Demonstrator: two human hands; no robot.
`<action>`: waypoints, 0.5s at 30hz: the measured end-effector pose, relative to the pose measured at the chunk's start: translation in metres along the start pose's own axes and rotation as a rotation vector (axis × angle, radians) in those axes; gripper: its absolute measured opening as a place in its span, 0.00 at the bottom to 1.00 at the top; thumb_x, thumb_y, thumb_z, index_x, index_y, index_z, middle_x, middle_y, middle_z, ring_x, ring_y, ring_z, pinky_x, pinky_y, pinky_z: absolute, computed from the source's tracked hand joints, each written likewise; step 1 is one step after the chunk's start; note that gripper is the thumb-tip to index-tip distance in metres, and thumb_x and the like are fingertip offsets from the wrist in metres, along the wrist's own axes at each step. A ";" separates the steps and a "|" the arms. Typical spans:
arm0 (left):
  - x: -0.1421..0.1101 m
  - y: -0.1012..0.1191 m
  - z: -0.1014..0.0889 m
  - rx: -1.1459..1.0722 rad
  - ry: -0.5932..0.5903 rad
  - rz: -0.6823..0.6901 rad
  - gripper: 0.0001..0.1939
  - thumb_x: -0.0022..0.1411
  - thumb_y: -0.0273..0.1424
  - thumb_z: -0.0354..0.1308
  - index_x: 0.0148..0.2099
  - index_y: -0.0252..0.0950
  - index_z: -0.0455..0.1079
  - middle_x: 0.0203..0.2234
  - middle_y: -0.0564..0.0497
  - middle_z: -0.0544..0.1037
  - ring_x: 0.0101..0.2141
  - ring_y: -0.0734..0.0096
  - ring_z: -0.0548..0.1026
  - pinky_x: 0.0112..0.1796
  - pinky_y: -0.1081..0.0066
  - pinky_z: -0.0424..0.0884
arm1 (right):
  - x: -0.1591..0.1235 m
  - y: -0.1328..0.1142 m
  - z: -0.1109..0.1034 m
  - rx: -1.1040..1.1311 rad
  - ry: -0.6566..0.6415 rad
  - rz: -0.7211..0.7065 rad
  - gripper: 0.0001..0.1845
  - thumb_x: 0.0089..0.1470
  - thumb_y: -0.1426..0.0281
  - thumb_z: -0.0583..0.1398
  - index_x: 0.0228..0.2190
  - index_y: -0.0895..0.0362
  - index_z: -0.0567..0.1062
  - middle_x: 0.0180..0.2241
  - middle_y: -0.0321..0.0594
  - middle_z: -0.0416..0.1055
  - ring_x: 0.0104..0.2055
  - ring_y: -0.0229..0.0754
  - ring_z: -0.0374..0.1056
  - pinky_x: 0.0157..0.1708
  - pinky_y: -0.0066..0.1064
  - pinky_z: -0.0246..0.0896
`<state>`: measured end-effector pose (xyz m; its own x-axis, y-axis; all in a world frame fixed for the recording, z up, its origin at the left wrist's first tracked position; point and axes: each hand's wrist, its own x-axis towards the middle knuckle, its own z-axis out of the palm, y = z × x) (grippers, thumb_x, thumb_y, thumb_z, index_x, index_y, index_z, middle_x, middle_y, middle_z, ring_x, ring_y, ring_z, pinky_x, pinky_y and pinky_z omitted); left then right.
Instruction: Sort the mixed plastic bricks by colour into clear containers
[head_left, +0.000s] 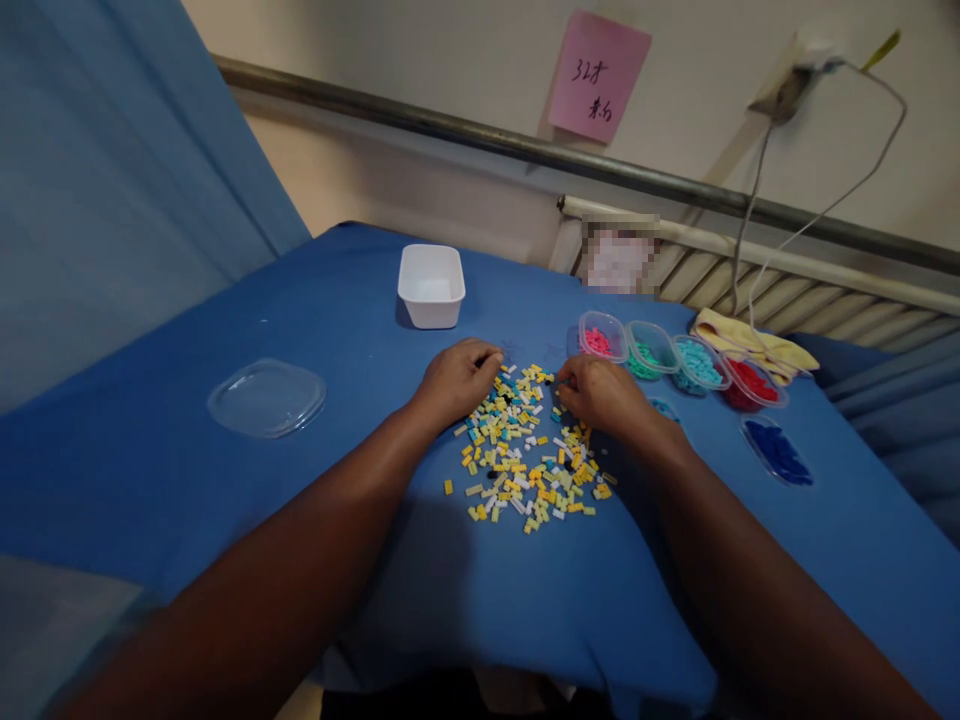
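A loose heap of small toy building bricks lies on the blue cloth in front of me, mostly yellow, pale yellow and white, with some teal and black. At the heap's far left edge is my left hand, closed, thumb and fingers pressed together. My right hand is on the far right side of the heap, its fingers curled in a pinch close to the bricks. Whatever either hand may hold is too small or hidden to tell. A white plastic tub stands beyond my left hand.
Clear tubs with pink, green, turquoise and red pieces stand at the right. Nearer lies a tray of dark blue pieces. A clear lid lies left. Behind are a yellow cloth and a radiator.
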<state>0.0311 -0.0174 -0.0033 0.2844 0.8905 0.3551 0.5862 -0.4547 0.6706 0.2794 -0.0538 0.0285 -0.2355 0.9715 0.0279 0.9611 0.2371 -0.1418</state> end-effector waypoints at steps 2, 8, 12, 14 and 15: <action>0.000 0.001 -0.001 0.004 -0.004 -0.011 0.16 0.71 0.39 0.53 0.39 0.39 0.80 0.42 0.47 0.85 0.45 0.57 0.81 0.49 0.61 0.74 | -0.002 0.000 -0.002 0.008 0.005 -0.003 0.13 0.61 0.69 0.61 0.44 0.57 0.84 0.43 0.48 0.84 0.42 0.48 0.77 0.38 0.33 0.62; 0.001 0.000 -0.001 0.008 -0.012 -0.003 0.16 0.70 0.39 0.53 0.38 0.39 0.80 0.42 0.46 0.85 0.45 0.58 0.81 0.51 0.61 0.75 | -0.021 0.031 -0.038 0.033 0.057 0.001 0.15 0.59 0.72 0.60 0.45 0.56 0.84 0.41 0.43 0.84 0.40 0.45 0.77 0.39 0.31 0.62; 0.001 0.000 -0.001 0.020 -0.019 -0.004 0.16 0.71 0.39 0.53 0.38 0.39 0.80 0.41 0.47 0.85 0.46 0.58 0.81 0.51 0.61 0.74 | -0.040 0.073 -0.062 -0.071 -0.074 0.105 0.15 0.54 0.72 0.63 0.42 0.53 0.86 0.38 0.40 0.84 0.38 0.45 0.77 0.36 0.31 0.61; 0.001 0.000 -0.002 0.028 -0.016 -0.011 0.16 0.71 0.39 0.53 0.38 0.39 0.80 0.42 0.47 0.85 0.46 0.57 0.81 0.50 0.61 0.74 | -0.046 0.089 -0.066 -0.092 -0.180 0.134 0.13 0.54 0.71 0.63 0.39 0.51 0.86 0.37 0.39 0.84 0.37 0.45 0.76 0.34 0.31 0.61; 0.001 0.001 -0.002 0.029 -0.012 -0.013 0.16 0.71 0.39 0.53 0.38 0.39 0.80 0.42 0.47 0.85 0.46 0.57 0.81 0.50 0.61 0.74 | -0.048 0.094 -0.067 -0.097 -0.230 0.141 0.12 0.54 0.70 0.64 0.39 0.51 0.86 0.37 0.38 0.84 0.36 0.44 0.76 0.34 0.31 0.60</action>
<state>0.0304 -0.0172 -0.0016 0.2853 0.8968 0.3382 0.6118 -0.4421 0.6560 0.3909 -0.0780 0.0801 -0.1143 0.9706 -0.2118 0.9934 0.1097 -0.0331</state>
